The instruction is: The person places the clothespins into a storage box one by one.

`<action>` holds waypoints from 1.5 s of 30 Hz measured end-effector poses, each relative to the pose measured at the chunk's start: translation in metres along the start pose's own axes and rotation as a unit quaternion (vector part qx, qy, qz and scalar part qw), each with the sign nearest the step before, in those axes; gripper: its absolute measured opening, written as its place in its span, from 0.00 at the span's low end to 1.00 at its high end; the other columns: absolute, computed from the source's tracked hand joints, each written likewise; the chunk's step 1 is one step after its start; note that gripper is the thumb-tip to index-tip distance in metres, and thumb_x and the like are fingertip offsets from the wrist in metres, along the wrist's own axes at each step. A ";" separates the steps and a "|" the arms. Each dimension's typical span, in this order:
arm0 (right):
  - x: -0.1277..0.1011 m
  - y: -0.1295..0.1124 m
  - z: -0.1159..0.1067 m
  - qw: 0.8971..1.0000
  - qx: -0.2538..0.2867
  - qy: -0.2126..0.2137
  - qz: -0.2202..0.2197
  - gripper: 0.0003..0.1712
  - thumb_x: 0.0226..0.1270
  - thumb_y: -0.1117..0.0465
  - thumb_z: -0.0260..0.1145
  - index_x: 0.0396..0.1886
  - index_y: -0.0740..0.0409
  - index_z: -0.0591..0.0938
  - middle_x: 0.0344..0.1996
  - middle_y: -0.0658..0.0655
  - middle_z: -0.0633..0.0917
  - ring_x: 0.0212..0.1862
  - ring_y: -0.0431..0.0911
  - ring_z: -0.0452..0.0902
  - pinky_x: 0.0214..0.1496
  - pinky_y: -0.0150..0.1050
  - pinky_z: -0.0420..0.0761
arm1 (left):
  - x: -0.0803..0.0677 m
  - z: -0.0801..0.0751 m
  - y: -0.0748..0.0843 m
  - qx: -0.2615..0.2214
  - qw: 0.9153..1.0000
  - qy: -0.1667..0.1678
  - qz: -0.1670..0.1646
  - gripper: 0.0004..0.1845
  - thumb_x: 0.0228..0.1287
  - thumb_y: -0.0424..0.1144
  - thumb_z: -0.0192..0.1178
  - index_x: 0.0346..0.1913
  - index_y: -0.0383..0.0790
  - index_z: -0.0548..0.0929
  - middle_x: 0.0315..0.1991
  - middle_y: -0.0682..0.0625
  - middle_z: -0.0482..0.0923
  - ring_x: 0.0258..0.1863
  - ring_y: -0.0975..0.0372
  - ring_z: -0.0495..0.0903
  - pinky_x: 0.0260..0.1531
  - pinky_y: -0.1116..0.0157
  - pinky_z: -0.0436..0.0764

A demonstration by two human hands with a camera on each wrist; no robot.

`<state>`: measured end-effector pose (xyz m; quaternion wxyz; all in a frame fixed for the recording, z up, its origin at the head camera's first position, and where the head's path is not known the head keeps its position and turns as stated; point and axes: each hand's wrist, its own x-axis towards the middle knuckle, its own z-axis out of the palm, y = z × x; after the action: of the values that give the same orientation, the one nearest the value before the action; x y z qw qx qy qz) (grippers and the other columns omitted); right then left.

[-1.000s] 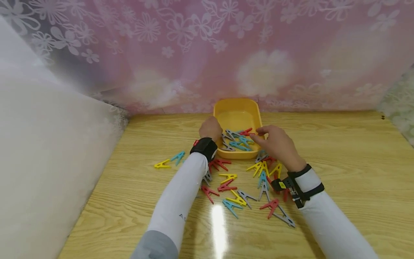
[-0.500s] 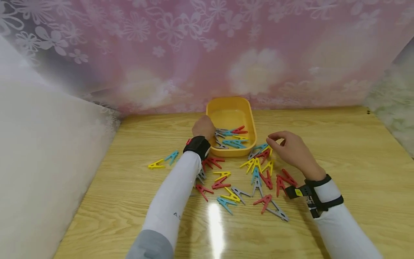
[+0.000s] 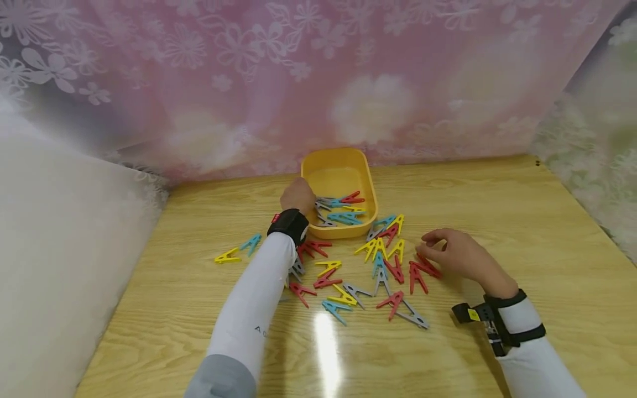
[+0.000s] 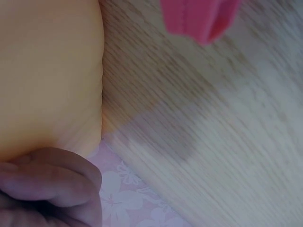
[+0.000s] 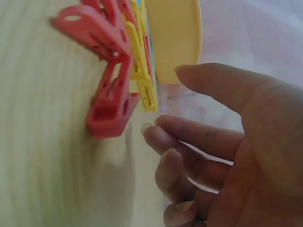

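My left hand (image 3: 298,195) is at the left rim of a yellow plastic bin (image 3: 371,190). In the left wrist view, the curled fingers (image 4: 52,177) grip the bin's wall (image 4: 52,80); the hand's far side is hidden. Several grey, blue, yellow and red clothespins lie in the bin's near half, among them a blue clothespin (image 3: 345,218). On the right, my right hand (image 3: 463,255) hovers with thumb and fingers apart, holding nothing. Its fingertips are right by two red clothespins (image 3: 418,277); the right wrist view shows a red clothespin (image 5: 111,97) just beyond them.
Clothespins in several colours are scattered on the wooden table (image 3: 164,309) in front of the bin, including a grey clothespin (image 3: 414,316). A yellow clothespin (image 3: 227,256) and a blue clothespin (image 3: 251,243) lie left of the left arm. A pink floral curtain (image 3: 278,110) hangs behind.
My right hand has moved from the bin's right rim rightward and toward me, down to the red clothespins. The left hand stays at the bin's rim. The head view has shifted slightly.
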<state>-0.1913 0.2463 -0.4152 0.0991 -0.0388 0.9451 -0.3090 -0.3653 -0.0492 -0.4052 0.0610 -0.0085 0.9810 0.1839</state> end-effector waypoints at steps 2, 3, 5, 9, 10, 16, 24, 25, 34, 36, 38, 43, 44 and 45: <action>-0.003 0.001 0.002 1.000 -0.001 -0.005 0.001 0.30 0.66 0.45 0.63 0.52 0.68 0.79 0.42 0.60 0.82 0.40 0.51 0.76 0.36 0.42 0.76 | 0.001 0.000 -0.001 0.002 1.000 0.002 -0.002 0.12 0.71 0.40 0.52 0.48 0.35 0.78 0.39 0.44 0.80 0.36 0.52 0.80 0.39 0.55 0.80; -0.004 0.002 0.003 1.000 -0.002 -0.007 0.003 0.30 0.65 0.46 0.64 0.52 0.68 0.79 0.42 0.60 0.82 0.39 0.50 0.76 0.35 0.42 0.75 | 0.001 0.000 -0.001 0.003 1.000 0.002 -0.002 0.12 0.71 0.40 0.52 0.48 0.35 0.78 0.39 0.44 0.80 0.36 0.52 0.80 0.39 0.55 0.80; -0.007 0.003 0.005 1.000 -0.001 -0.011 0.004 0.30 0.65 0.46 0.65 0.52 0.68 0.79 0.42 0.60 0.82 0.39 0.50 0.76 0.35 0.42 0.75 | 0.002 0.000 -0.003 0.004 1.000 0.004 -0.003 0.12 0.71 0.40 0.52 0.48 0.36 0.78 0.39 0.44 0.80 0.36 0.52 0.80 0.38 0.55 0.80; -0.011 0.004 0.007 1.000 0.007 -0.019 0.000 0.30 0.63 0.46 0.66 0.52 0.69 0.79 0.42 0.60 0.82 0.38 0.48 0.77 0.35 0.41 0.75 | 0.004 0.001 -0.003 0.006 1.000 0.007 -0.004 0.12 0.71 0.41 0.52 0.48 0.35 0.78 0.39 0.43 0.80 0.36 0.52 0.80 0.39 0.55 0.80; -0.012 0.003 0.008 1.000 0.008 -0.020 -0.003 0.30 0.63 0.46 0.66 0.52 0.69 0.79 0.42 0.60 0.82 0.37 0.47 0.77 0.35 0.41 0.75 | 0.005 0.001 -0.003 0.006 1.000 0.007 -0.003 0.13 0.71 0.41 0.52 0.48 0.35 0.78 0.39 0.43 0.80 0.36 0.51 0.80 0.39 0.55 0.80; -0.014 0.005 0.013 1.000 -0.009 -0.020 -0.007 0.26 0.62 0.51 0.67 0.50 0.68 0.80 0.39 0.59 0.81 0.35 0.45 0.75 0.35 0.42 0.75 | 0.002 0.004 -0.001 0.007 1.000 0.006 -0.002 0.13 0.71 0.41 0.52 0.49 0.34 0.77 0.39 0.42 0.80 0.37 0.51 0.80 0.39 0.55 0.80; -0.010 -0.004 0.021 0.999 -0.050 0.014 0.011 0.25 0.59 0.47 0.69 0.45 0.64 0.82 0.36 0.57 0.82 0.36 0.47 0.77 0.34 0.46 0.76 | -0.003 -0.001 0.000 -0.001 1.000 0.010 -0.012 0.13 0.71 0.40 0.52 0.50 0.34 0.77 0.41 0.42 0.80 0.38 0.51 0.81 0.39 0.55 0.80; -0.010 -0.005 0.022 0.998 -0.054 0.018 0.016 0.25 0.58 0.47 0.69 0.44 0.64 0.82 0.36 0.56 0.82 0.35 0.47 0.77 0.33 0.45 0.76 | -0.003 -0.001 0.000 0.000 1.000 0.009 -0.012 0.14 0.71 0.40 0.52 0.50 0.33 0.76 0.41 0.41 0.80 0.38 0.51 0.81 0.40 0.55 0.80; -0.005 -0.012 0.012 0.993 -0.068 0.096 0.010 0.26 0.65 0.46 0.64 0.47 0.65 0.83 0.39 0.63 0.83 0.33 0.50 0.79 0.26 0.42 0.76 | -0.005 -0.004 0.001 0.007 1.000 0.003 -0.002 0.13 0.71 0.41 0.53 0.48 0.33 0.78 0.38 0.42 0.81 0.35 0.52 0.81 0.37 0.56 0.80; -0.002 -0.018 0.004 0.990 -0.069 0.125 -0.004 0.28 0.67 0.44 0.62 0.49 0.66 0.82 0.44 0.66 0.81 0.35 0.53 0.79 0.24 0.42 0.76 | -0.005 -0.005 0.001 0.007 1.000 0.006 -0.004 0.13 0.71 0.41 0.54 0.48 0.34 0.79 0.38 0.42 0.81 0.36 0.52 0.81 0.38 0.57 0.80; 0.004 -0.027 -0.003 0.986 -0.068 0.149 -0.019 0.30 0.67 0.42 0.60 0.51 0.65 0.81 0.45 0.68 0.80 0.35 0.53 0.77 0.22 0.40 0.74 | -0.004 -0.005 0.000 0.008 1.000 0.008 -0.005 0.13 0.71 0.41 0.53 0.48 0.34 0.79 0.39 0.42 0.81 0.36 0.52 0.81 0.38 0.57 0.80; 0.025 -0.056 -0.015 0.979 -0.067 0.183 -0.061 0.30 0.67 0.41 0.60 0.51 0.64 0.81 0.43 0.65 0.80 0.32 0.50 0.74 0.21 0.39 0.70 | -0.004 -0.004 0.001 0.007 1.000 0.009 -0.005 0.14 0.72 0.41 0.51 0.49 0.33 0.79 0.40 0.42 0.81 0.37 0.52 0.81 0.37 0.57 0.80; 0.030 -0.063 -0.016 0.978 -0.069 0.185 -0.069 0.30 0.67 0.42 0.60 0.51 0.64 0.81 0.43 0.64 0.80 0.32 0.50 0.74 0.22 0.39 0.70 | -0.005 -0.004 0.002 0.005 1.000 0.010 -0.006 0.14 0.72 0.40 0.51 0.49 0.33 0.79 0.40 0.42 0.81 0.37 0.52 0.81 0.37 0.57 0.80; 0.035 -0.070 -0.017 0.977 -0.070 0.186 -0.077 0.28 0.67 0.43 0.61 0.51 0.63 0.81 0.42 0.63 0.80 0.32 0.50 0.73 0.23 0.40 0.70 | -0.005 -0.003 0.002 0.005 1.000 0.012 -0.007 0.14 0.72 0.40 0.51 0.49 0.33 0.79 0.40 0.42 0.81 0.37 0.52 0.82 0.37 0.57 0.81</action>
<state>-0.2279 0.1952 -0.3659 -0.1057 -0.0601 0.9605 -0.2503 -0.3612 -0.0482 -0.4005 0.0510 -0.0175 0.9824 0.1789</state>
